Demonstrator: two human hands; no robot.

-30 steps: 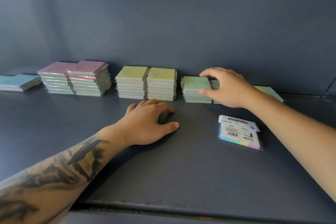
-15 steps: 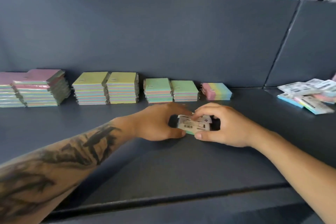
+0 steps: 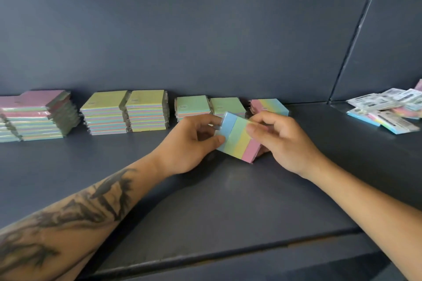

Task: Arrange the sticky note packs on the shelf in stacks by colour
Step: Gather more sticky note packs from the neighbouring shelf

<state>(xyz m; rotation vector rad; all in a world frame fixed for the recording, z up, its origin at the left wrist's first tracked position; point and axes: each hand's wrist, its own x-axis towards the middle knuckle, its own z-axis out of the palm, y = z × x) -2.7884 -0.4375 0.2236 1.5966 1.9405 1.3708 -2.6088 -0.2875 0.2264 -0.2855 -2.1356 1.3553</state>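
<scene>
Both hands hold one pack (image 3: 238, 137) between them, just above the shelf (image 3: 205, 201). The left hand (image 3: 189, 143) pinches its blue end, thumb underneath and fingers over the far edge; the right hand (image 3: 280, 141) curls round the pink end, fingertips on the striped face. The pack is tilted, striped face toward the camera, with stripes running blue, green, yellow, pink. Its long axis runs from upper left at the blue end down to lower right at the pink end, whose corner seems to touch or nearly touch the shelf.

Straight behind it, against the back wall, lies a striped stack (image 3: 269, 106) showing the same bands; I judge this the pack's destination, a short reach forward and slightly right, nearer the right hand. There pink lies left, so the pack probably needs turning end for end. Left of that stand two green stacks (image 3: 210, 106), yellow stacks (image 3: 125, 110) and pink stacks (image 3: 34, 114). Loose packs (image 3: 388, 109) lie far right.
</scene>
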